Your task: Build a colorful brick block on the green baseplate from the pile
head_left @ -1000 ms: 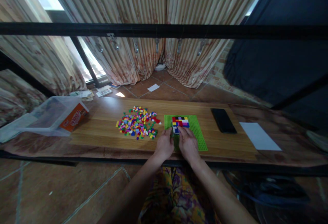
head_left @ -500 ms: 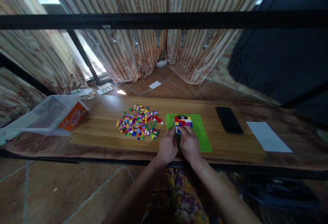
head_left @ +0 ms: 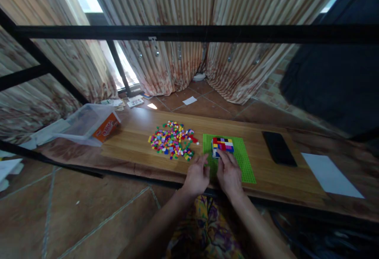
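A low block of multicoloured toy bricks [head_left: 222, 143] stands on the green baseplate [head_left: 245, 164]. At its near edge is my right hand [head_left: 230, 174], its fingers bent and gripping the front of the block; the fingertips are partly hidden. Left of it, over the near left edge of the baseplate, hovers my left hand [head_left: 197, 177], apart from the block. Its fingers are curled, with the thumb and index tips a little apart and nothing visible between them. A spread pile of small loose bricks [head_left: 170, 140] lies left of the baseplate.
On the wooden board [head_left: 133, 132] a black phone [head_left: 278, 148] lies right of the baseplate, with a white sheet of paper [head_left: 331, 174] beyond it. A clear plastic box [head_left: 85, 122] with an orange label stands at the left end. A black bar [head_left: 183, 33] crosses above.
My left hand has come away from the brick block toward the left. My right hand stays at the block's near edge. The whole view has shifted and tilted slightly.
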`<state>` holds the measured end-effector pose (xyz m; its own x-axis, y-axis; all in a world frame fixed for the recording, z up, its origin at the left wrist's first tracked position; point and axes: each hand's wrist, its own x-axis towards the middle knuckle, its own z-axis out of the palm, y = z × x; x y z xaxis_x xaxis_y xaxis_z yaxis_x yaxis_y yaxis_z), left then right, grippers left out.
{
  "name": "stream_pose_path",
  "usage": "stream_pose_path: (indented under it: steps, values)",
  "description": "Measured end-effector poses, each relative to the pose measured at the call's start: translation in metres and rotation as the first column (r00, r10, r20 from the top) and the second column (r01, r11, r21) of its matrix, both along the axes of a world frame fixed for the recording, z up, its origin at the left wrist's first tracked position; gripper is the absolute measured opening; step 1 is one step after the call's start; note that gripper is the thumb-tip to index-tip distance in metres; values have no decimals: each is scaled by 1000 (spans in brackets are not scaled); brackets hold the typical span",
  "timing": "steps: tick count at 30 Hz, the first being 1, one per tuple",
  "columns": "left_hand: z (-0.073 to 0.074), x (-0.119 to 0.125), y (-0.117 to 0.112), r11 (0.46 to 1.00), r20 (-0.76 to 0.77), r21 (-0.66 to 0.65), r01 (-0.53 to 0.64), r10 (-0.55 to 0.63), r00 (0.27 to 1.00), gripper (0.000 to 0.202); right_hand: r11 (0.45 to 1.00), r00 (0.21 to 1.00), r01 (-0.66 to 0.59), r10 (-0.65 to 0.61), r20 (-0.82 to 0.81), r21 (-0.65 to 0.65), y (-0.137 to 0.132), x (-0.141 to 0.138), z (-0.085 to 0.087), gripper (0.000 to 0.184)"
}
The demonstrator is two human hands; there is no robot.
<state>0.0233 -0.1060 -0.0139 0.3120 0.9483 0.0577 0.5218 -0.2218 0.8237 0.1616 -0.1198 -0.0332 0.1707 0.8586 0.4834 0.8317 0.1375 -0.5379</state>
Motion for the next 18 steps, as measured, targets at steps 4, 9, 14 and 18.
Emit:
stream_pose_path:
  steps: [4, 9, 14, 18]
  values:
    - [-3, -39, -13, 994, 67, 25, -109, 107, 992, 34, 999, 998, -42, 42, -49, 3, -19, -20, -2, 33]
    - [-9, -95, -12, 937, 19, 93, -335, 335, 942, 23, 987, 985, -156, 153, -80, -34, -35, -47, -10, 30]
    - [-13, -121, 1, 892, -115, 129, -433, 447, 887, 21, 980, 982, -188, 187, -31, -65, -28, -62, -10, 25]
    - [-10, -115, 9, 892, -296, 131, -432, 451, 842, 25, 974, 982, -184, 189, 26, -133, -14, -66, -5, 22]
